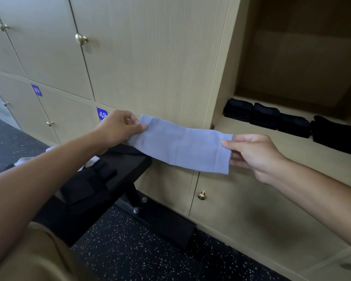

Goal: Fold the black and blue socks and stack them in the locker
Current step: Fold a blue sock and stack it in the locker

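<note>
A light blue sock (pixel 180 145) is stretched flat in the air in front of the lockers. My left hand (pixel 118 128) pinches its left end between thumb and fingers. My right hand (pixel 251 153) pinches its right end. The open locker (pixel 272 126) is at the right, and several stacks of folded black socks (pixel 292 122) sit in a row on its shelf. More black socks (pixel 93 179) lie loose on a black bench at lower left, with a bit of white fabric (pixel 24 161) beside them.
The black bench (pixel 128 159) stands against the closed locker doors, its foot (pixel 170 226) on the speckled dark floor. Closed wooden doors with brass knobs (pixel 81 39) and blue number labels fill the wall. My leg in tan trousers (pixel 39 258) is at lower left.
</note>
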Action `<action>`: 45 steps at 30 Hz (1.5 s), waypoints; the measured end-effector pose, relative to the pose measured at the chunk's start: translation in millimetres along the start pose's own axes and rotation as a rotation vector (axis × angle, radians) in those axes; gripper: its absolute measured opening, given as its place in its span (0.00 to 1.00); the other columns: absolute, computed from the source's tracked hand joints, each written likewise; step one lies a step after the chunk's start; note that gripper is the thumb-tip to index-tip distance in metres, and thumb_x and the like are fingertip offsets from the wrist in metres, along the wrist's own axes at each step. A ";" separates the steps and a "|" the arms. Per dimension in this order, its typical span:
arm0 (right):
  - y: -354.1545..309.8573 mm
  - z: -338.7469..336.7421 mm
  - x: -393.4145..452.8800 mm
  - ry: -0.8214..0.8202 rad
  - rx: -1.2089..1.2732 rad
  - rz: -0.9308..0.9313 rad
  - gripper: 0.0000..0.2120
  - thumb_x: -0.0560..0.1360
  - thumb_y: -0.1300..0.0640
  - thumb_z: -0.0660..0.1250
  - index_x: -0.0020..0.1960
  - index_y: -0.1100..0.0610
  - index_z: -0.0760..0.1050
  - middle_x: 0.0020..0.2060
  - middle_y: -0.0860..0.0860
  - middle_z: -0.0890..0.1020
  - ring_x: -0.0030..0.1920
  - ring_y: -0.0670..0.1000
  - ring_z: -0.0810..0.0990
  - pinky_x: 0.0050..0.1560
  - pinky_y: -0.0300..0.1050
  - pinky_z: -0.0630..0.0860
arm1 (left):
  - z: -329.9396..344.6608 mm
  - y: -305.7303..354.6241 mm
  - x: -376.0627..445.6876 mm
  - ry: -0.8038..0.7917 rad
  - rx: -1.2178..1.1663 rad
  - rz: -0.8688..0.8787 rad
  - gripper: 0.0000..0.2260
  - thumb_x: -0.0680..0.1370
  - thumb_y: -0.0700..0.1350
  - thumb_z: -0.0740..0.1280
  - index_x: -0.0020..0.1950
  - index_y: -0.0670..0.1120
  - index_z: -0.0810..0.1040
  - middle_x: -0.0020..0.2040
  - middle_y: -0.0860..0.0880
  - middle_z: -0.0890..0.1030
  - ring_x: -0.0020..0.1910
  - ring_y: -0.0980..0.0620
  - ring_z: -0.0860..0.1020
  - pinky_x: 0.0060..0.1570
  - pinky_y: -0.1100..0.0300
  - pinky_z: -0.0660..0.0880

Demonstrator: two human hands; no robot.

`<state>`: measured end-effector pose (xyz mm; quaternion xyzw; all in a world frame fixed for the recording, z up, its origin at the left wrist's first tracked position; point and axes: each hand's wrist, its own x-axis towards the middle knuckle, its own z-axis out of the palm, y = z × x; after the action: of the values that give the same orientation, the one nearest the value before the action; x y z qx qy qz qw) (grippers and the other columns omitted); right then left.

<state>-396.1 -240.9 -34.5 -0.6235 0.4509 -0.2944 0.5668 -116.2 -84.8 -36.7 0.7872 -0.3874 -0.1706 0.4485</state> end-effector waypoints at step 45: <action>-28.0 -6.1 -13.1 -0.007 0.147 -0.163 0.15 0.79 0.67 0.65 0.61 0.52 0.74 0.57 0.54 0.84 0.57 0.56 0.83 0.55 0.56 0.80 | 95.7 75.2 -24.3 -0.060 -0.187 0.278 0.04 0.81 0.49 0.69 0.49 0.53 0.74 0.45 0.62 0.81 0.42 0.48 0.83 0.51 0.43 0.78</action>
<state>-400.6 -233.2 -4.3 -0.6159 0.3740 -0.3694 0.5868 -225.1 -143.5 -27.2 0.6756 -0.4882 -0.1654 0.5272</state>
